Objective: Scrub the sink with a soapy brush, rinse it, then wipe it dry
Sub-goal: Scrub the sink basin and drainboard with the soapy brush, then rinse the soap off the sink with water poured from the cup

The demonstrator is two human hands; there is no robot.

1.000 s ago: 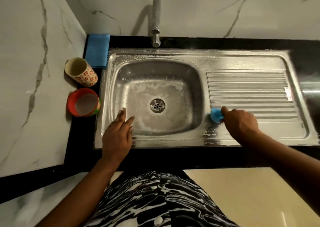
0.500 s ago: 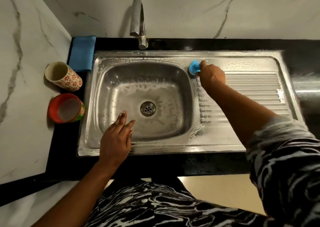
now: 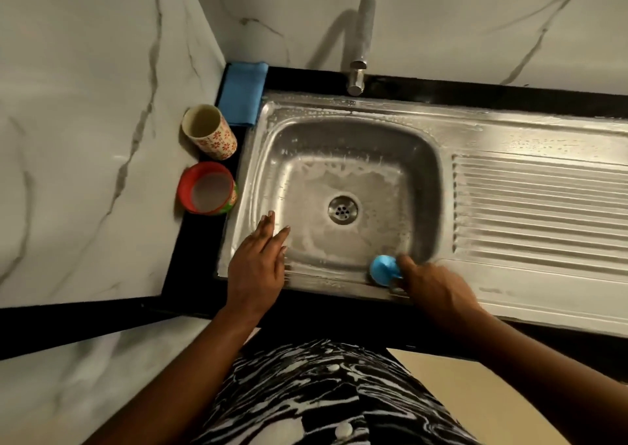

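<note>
**Two hands at the sink, brush down on the near rim**

Taking the drain as the centre of the clock, the right hand is at 5 o'clock, fingers curled tight round the blue brush, and the brush sits on the near edge of the sink, right where the basin wall meets the rim. Its bristles are hidden under it. Over at 8 o'clock, the left hand lies flat on the rim with fingers straight and empty, tips reaching out over the basin. The hands are well apart.

Suds film the basin floor and the rim all round. The tap stands at 12 o'clock and the ribbed draining board stretches off at 3 o'clock. On the black counter, a red cup sits at 9 o'clock, a flowered cup leans just beyond it, and a folded blue cloth lies at 11 o'clock.
</note>
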